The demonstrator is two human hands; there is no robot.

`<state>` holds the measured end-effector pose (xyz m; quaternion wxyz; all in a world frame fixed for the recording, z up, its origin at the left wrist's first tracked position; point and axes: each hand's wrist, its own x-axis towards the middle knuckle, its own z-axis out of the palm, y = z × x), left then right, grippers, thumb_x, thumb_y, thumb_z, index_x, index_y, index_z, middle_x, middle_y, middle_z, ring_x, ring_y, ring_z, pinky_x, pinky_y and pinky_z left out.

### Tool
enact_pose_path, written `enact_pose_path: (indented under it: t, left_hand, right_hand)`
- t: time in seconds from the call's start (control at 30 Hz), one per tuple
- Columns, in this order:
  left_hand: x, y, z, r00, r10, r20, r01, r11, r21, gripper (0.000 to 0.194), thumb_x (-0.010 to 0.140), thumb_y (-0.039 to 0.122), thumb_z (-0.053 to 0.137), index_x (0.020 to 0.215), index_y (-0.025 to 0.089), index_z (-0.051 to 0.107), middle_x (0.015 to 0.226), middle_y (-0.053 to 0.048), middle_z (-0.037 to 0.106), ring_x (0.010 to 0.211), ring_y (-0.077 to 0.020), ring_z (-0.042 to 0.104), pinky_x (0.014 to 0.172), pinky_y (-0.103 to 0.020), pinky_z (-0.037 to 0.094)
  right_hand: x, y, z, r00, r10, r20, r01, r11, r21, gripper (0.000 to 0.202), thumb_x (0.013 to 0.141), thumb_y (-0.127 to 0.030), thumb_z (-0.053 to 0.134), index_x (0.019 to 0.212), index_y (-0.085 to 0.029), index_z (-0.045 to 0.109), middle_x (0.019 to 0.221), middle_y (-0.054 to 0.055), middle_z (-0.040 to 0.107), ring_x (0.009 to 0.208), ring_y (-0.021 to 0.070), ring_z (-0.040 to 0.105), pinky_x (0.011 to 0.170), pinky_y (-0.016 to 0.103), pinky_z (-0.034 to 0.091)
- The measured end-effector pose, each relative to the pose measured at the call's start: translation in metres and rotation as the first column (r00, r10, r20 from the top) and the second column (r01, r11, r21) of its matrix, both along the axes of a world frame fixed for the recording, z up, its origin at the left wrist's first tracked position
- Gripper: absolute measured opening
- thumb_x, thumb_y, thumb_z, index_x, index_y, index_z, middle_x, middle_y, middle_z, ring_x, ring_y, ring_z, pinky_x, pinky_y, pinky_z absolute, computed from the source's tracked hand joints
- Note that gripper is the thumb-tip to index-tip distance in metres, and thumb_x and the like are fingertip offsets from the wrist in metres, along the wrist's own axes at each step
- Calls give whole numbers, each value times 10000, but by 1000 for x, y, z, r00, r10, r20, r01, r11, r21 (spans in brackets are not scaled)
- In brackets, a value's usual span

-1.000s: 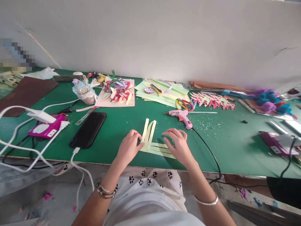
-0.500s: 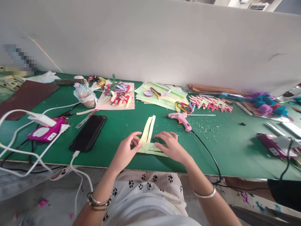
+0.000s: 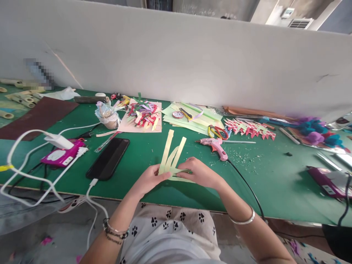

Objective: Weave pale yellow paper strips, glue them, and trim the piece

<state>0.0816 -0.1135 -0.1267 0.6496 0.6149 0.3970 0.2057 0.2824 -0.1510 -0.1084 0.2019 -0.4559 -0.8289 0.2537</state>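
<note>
Pale yellow paper strips (image 3: 165, 154), interlaced at their lower end, are between my hands near the table's front edge. My left hand (image 3: 150, 180) grips the woven corner, thumb on top. Several strips fan up and away from me, and one of them bends over in a loop. My right hand (image 3: 199, 172) is closed on the strips that run to the right, with thumb and fingers pinched together. Its fingers partly hide those strips. Just beyond my right hand lies a pink glue gun (image 3: 216, 145), its nozzle pointing left.
A black phone (image 3: 108, 158) on a white cable and a purple power strip (image 3: 63, 153) are at left. Behind lie paper scraps (image 3: 144, 113), pale green sheets (image 3: 200, 123), scissors (image 3: 217, 132) and a red-and-white woven paper piece (image 3: 250, 128). The glue gun's black cord runs off the front edge.
My right hand has closed from a loose, spread pose onto the strips. The upright strips have fanned apart, and one now curves over. The camera view has tilted up slightly.
</note>
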Motion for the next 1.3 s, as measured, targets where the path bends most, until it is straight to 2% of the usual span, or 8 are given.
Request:
enact_pose_path:
  t: [0.2,0.4,0.63,0.87,1.1,1.2,1.3]
  left_hand:
    - [8,-2,-1,992,123,4,-123,992,-14,382,679,433,676,905,125,679,901,-97,709,825,-257,637,704,-317,484]
    - [11,-6,2,969,245,45,-245,969,15,367,669,409,687,902,126,682,920,-100,709,858,-259,629,716,-305,485]
    - [12,-7,4,958,280,69,-282,959,27,390,666,409,688,922,116,681,920,-115,707,830,-253,619,700,-307,482]
    - [10,-8,7,962,263,67,-268,959,87,388,667,413,693,931,129,672,891,-77,704,804,-224,615,695,-296,480]
    - [9,-9,4,960,270,72,-276,955,109,396,697,448,651,944,139,658,884,-65,695,807,-220,611,706,-304,482]
    - [9,-8,6,981,189,28,-191,977,97,411,704,475,632,931,134,664,865,-67,692,818,-228,610,727,-313,480]
    - [-1,-5,12,998,65,2,-65,991,116,445,735,484,597,1027,151,641,945,-76,680,895,-233,605,792,-320,470]
  right_hand:
    - [-2,3,5,998,-8,70,5,999,46,349,892,-387,419,621,-168,441,525,-69,295,526,74,237,659,230,284]
    - [-5,2,6,998,-47,43,46,998,35,395,909,-391,380,585,-167,414,522,-72,283,512,70,213,691,234,298]
    - [-6,5,4,1000,-18,-10,19,998,52,382,927,-300,368,572,-166,410,521,-73,288,507,72,166,734,245,304]
    - [-6,3,6,1000,17,-11,-16,999,46,387,937,-298,347,590,-162,450,544,-55,344,512,70,257,657,231,304]
    - [-6,3,3,999,20,-28,-18,998,55,395,939,-321,335,593,-166,445,547,-56,326,521,77,244,642,229,305]
    - [-5,2,1,1000,9,-26,-7,998,56,395,933,-323,348,576,-168,421,542,-62,303,517,78,219,660,225,305]
    - [-5,2,0,999,-10,-35,12,999,49,375,931,-315,346,594,-172,427,542,-63,312,511,77,206,668,222,305]
